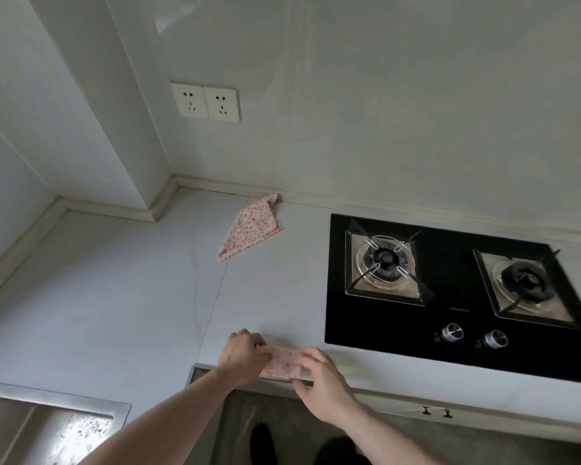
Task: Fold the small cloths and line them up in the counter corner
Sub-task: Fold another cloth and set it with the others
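Two small floral cloths are showing: one (284,362) is lying at the near edge of the bench (114,280), between your hands, and the other (250,226) is resting loosely folded, one corner peaked, near the back wall beside the corner. Your left hand (242,355) is pinching the near cloth's left end; your right hand (317,377) is gripping its right end, fingers curled over it. You are best squaring the edges before pressing the crease flat. Pink speckled print, thin, limp fabric. Right of it, the hob (450,330) is sitting.
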